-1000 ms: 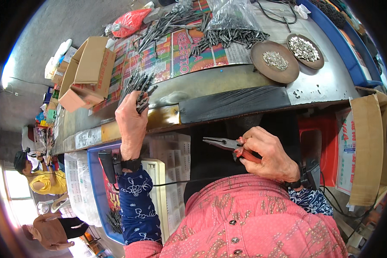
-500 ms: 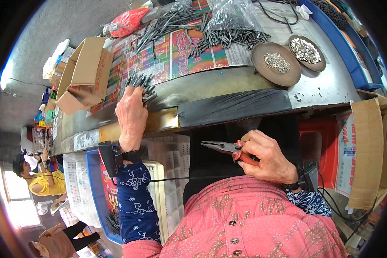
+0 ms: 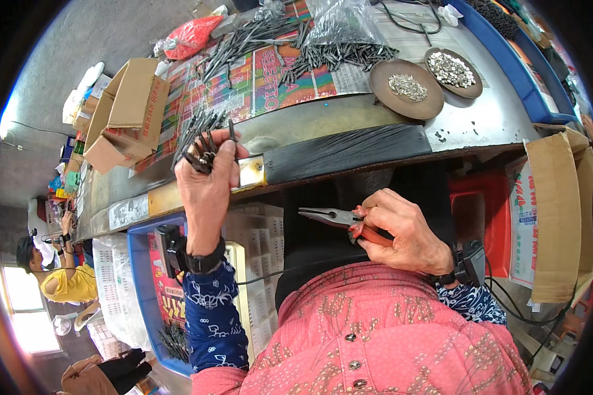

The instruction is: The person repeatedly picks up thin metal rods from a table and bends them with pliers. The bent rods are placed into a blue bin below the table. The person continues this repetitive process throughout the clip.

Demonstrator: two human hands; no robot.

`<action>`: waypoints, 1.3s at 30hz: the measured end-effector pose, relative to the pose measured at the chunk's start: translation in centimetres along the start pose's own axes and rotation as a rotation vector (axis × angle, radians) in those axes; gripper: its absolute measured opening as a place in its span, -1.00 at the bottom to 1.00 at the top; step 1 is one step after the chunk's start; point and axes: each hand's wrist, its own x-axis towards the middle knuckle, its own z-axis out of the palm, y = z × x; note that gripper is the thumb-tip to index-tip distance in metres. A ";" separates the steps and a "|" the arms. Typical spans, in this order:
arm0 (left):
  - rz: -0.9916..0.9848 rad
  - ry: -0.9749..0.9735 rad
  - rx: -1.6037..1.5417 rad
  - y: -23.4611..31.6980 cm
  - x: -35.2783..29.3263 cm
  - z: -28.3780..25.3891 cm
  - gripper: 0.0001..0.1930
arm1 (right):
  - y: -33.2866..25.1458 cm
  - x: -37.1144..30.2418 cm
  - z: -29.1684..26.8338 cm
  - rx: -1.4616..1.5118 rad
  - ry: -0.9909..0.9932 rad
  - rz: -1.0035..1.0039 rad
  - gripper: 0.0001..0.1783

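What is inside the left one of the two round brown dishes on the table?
The left brown dish holds a loose heap of small silvery pieces. Its rim shows bare; the bottom beneath the heap is covered and cannot be seen.

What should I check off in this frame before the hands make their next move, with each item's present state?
1. Left hand holds the bunch of dark strips: ok.
2. One strip set apart from the others: ok, it sticks up near the thumb.
3. Right hand grips the pliers by the red handles: ok.
4. Pliers clear of the strips: ok, well apart.
5. Two brown dishes with small silvery pieces on the table: ok.
6. Metal fittings on the held strips' ends: cannot tell, too small.
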 end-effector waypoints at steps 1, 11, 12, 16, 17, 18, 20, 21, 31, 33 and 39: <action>0.012 -0.039 -0.133 0.3 -0.5 0.4 -0.84 | -0.1 0.0 0.0 -0.010 0.005 -0.003 -0.81; 0.065 0.019 -0.260 -0.6 -1.1 2.0 -0.84 | -1.2 0.6 -0.5 -0.043 0.053 -0.035 -0.79; 0.063 0.046 -0.262 -0.4 -1.4 2.2 -0.85 | -1.4 0.8 -0.5 -0.048 0.066 -0.043 -0.82; 0.058 -0.013 -0.312 1.4 -3.8 2.6 -0.87 | -2.1 1.7 -0.8 -0.222 0.149 -0.112 -0.77; -0.004 -0.026 -0.273 1.9 -4.7 2.6 -0.87 | -2.2 1.9 -0.9 -0.264 0.157 -0.130 -0.77; -0.050 -0.059 -0.322 2.3 -5.5 2.8 -0.86 | -2.4 2.1 -1.1 -0.306 0.164 -0.148 -0.77; -0.188 -0.095 -0.449 2.6 -6.8 3.0 -0.87 | -2.9 2.3 -1.1 -0.373 0.175 -0.166 -0.76; -0.236 -0.060 -0.513 2.7 -7.4 3.3 -0.88 | -3.1 2.3 -1.2 -0.396 0.173 -0.180 -0.76; -0.485 -0.123 -0.696 3.4 -9.5 1.8 -0.85 | -4.1 1.8 -1.1 -0.488 0.104 -0.226 -0.79; -0.507 -0.140 -0.730 3.5 -9.6 1.8 -0.85 | -4.2 1.6 -1.2 -0.481 0.096 -0.229 -0.80; -0.516 -0.212 -0.731 3.6 -9.8 2.0 -0.87 | -3.8 0.8 -1.4 -0.479 0.031 -0.222 -0.82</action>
